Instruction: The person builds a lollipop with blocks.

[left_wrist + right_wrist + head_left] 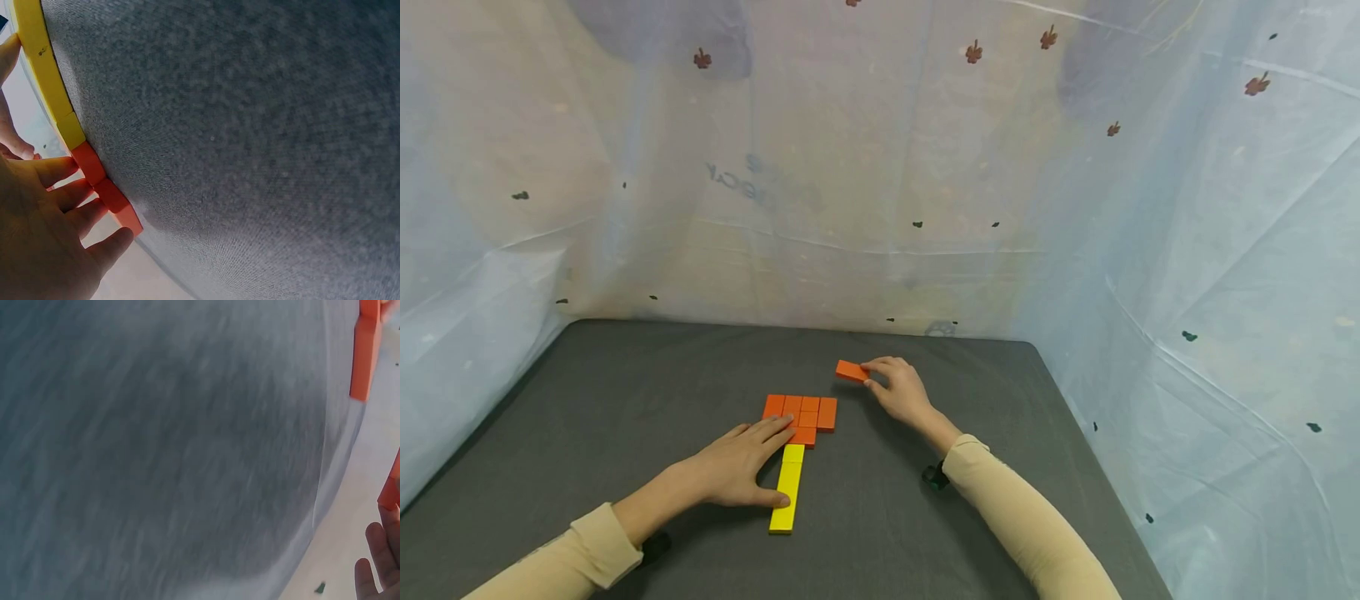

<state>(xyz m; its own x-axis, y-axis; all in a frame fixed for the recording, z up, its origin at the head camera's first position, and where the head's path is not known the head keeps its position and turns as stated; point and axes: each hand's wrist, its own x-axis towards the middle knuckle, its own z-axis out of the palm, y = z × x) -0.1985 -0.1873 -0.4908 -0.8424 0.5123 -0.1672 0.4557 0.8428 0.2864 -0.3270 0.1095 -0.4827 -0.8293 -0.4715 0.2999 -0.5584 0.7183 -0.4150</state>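
In the head view, several flat orange blocks (808, 407) lie edge to edge on the table, with a yellow strip (784, 517) running from them toward the person. My left hand (726, 467) is spread over the left side of this arrangement. Its fingertips rest on the orange blocks, and the thumb touches the long yellow piece. Beyond and to the right, my right hand (901, 392) pinches a loose orange block (850, 371) by one end, raised over the table. The right wrist view catches that held block (390, 490) at its edge, above the fingers.
A dark grey cloth-covered table (662, 375) carries the blocks. Pale translucent sheeting (850, 183) with small leaf-like marks hangs behind it and along both sides. Dark wrist devices sit under both cuffs, the right one (935, 477) above the table.
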